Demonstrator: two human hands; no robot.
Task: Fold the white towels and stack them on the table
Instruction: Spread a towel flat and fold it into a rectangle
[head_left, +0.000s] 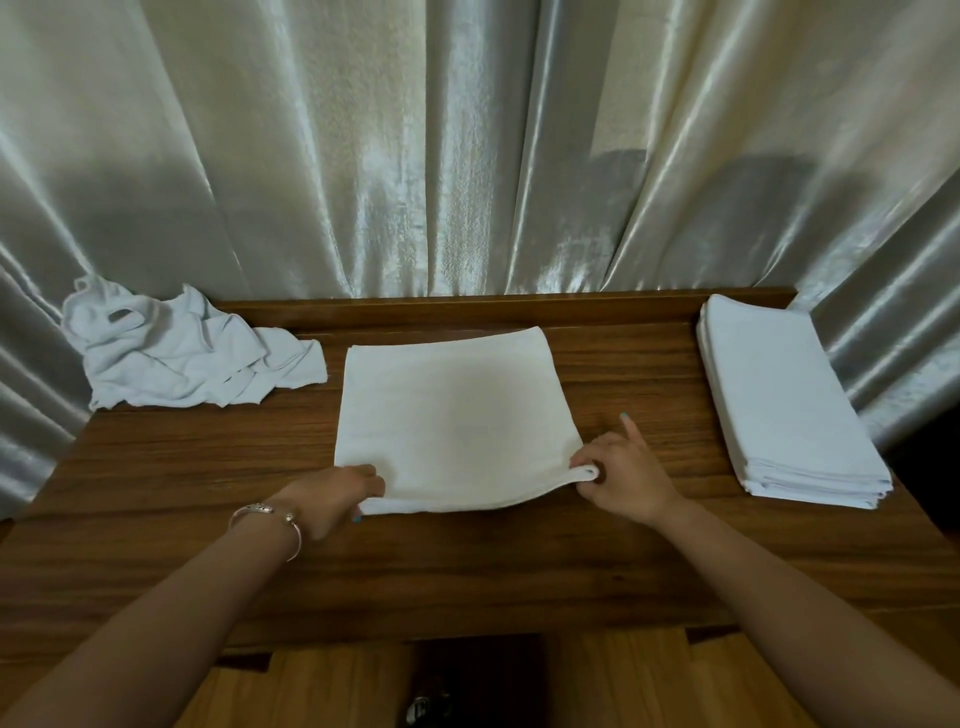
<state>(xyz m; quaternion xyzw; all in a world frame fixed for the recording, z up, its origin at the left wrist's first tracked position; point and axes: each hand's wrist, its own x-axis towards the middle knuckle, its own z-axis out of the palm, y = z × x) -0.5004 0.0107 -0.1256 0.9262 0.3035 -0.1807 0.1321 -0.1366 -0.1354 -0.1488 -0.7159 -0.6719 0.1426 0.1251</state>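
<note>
A white towel (457, 415) lies flat in the middle of the wooden table (467, 561), folded over once so its near edge is doubled. My left hand (337, 493) grips the near left corner of this towel. My right hand (626, 475) pinches the near right corner between thumb and fingers, with the index finger pointing up. A crumpled heap of unfolded white towels (176, 358) sits at the back left. A neat stack of folded white towels (784, 405) lies along the right edge.
Shiny pale curtains (467, 156) hang right behind the table and wrap around both sides. A raised wooden ledge (498, 306) runs along the table's back. Wooden floor (332, 691) shows below the near edge.
</note>
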